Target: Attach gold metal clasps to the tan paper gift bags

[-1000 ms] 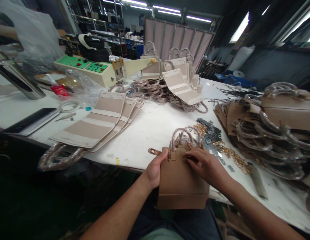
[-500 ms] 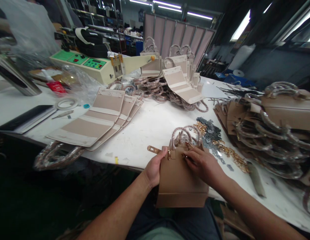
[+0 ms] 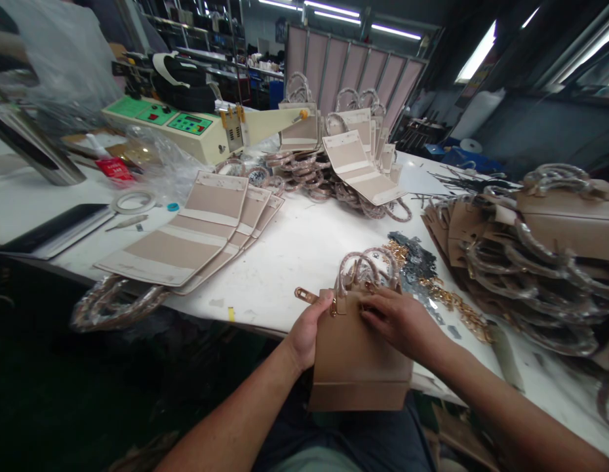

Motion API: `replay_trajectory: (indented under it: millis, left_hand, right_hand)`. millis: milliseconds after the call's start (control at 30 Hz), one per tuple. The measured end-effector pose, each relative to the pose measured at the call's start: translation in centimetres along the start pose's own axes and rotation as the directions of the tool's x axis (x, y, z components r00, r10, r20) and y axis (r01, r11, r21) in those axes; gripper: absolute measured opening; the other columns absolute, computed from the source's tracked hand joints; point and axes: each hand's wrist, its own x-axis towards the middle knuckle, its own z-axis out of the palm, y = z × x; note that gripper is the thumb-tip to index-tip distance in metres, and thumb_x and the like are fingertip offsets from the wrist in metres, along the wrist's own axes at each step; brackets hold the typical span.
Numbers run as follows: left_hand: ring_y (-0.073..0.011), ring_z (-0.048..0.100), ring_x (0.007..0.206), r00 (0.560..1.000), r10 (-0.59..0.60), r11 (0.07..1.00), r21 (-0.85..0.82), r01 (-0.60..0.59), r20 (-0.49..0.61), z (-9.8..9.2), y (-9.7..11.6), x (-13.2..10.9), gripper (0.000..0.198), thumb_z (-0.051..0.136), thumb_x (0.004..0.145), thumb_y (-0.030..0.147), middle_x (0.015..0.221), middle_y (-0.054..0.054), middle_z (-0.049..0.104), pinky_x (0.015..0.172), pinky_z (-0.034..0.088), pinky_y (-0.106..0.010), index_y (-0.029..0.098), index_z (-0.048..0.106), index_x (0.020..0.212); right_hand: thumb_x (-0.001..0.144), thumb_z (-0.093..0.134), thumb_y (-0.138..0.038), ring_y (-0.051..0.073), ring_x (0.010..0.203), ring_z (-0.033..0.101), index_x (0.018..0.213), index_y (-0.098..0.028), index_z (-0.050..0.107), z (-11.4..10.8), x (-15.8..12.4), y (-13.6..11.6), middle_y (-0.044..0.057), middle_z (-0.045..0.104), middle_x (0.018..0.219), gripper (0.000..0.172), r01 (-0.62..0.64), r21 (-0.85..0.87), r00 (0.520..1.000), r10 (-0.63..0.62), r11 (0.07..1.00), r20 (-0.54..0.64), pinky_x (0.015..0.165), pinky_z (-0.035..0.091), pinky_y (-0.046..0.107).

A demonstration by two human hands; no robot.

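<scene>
The brown bag [image 3: 359, 357] is held upright over the person's lap, by the near edge of the worktop [image 3: 294, 239]. The left hand [image 3: 307, 331] pinches its nine-o'clock side, thumb in front. The right hand [image 3: 405, 321] bunches its fingertips at the upper front; from here I can't tell on what. From the bag, gold fittings [image 3: 461, 305] lie at two o'clock, beige panels [image 3: 186, 242] at ten.
</scene>
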Motion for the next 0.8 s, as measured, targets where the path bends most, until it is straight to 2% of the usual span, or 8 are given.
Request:
replay_trajectory:
  millis: [233,433,500,633,800]
  left_hand:
    - [-0.0345,0.070,0.117,0.999,0.009,1.000,-0.012,-0.010,-0.034,0.10,-0.17,-0.03,0.054,0.053,0.099,0.051,0.112,-0.019,0.078,0.111,0.045,-0.046,0.007,0.070,0.125]
    - [-0.0342,0.072,0.114,1.000,0.012,1.000,-0.022,-0.012,-0.021,0.15,-0.09,-0.02,0.053,0.054,0.099,0.051,0.111,-0.018,0.079,0.109,0.047,-0.046,0.009,0.069,0.128]
    - [-0.0349,0.073,0.111,1.000,0.014,1.000,-0.011,-0.014,-0.016,0.22,-0.05,-0.07,0.055,0.054,0.099,0.052,0.109,-0.018,0.079,0.108,0.048,-0.048,0.009,0.069,0.129]
    - [-0.0356,0.073,0.112,1.000,0.008,1.000,0.000,-0.008,-0.024,0.19,-0.10,-0.15,0.055,0.056,0.097,0.052,0.110,-0.018,0.079,0.107,0.049,-0.048,0.009,0.069,0.128]
    - [-0.0347,0.071,0.115,1.000,0.001,1.000,-0.005,-0.001,-0.020,0.30,-0.20,-0.24,0.053,0.052,0.099,0.050,0.111,-0.018,0.079,0.108,0.048,-0.047,0.009,0.070,0.127]
  right_hand:
    - [0.097,0.056,-0.023,0.019,0.082,0.067,0.102,-0.022,0.070,0.08,0.49,-0.90,0.005,0.067,0.097,0.015,0.021,-0.035,0.999,-0.020,0.999,0.037,0.071,0.048,0.029]
    - [0.095,0.057,-0.021,0.019,0.079,0.066,0.092,-0.022,0.069,0.85,0.62,-0.99,0.005,0.067,0.092,0.013,0.055,-0.077,0.998,-0.057,0.996,-0.019,0.069,0.047,0.028]
    - [0.095,0.057,-0.020,0.019,0.080,0.066,0.093,-0.022,0.070,0.87,0.54,-1.06,0.005,0.067,0.093,0.013,0.038,-0.048,0.999,-0.039,0.998,-0.021,0.071,0.049,0.028]
    - [0.096,0.059,-0.021,0.022,0.089,0.068,0.107,-0.023,0.069,0.72,0.18,-0.98,0.006,0.069,0.100,0.015,-0.026,0.040,0.999,0.027,0.999,-0.028,0.078,0.052,0.031]
    - [0.094,0.062,-0.024,0.021,0.084,0.067,0.101,-0.023,0.070,0.55,-0.15,-0.63,0.005,0.067,0.096,0.011,-0.045,0.090,0.999,0.047,0.995,-0.022,0.075,0.051,0.032]
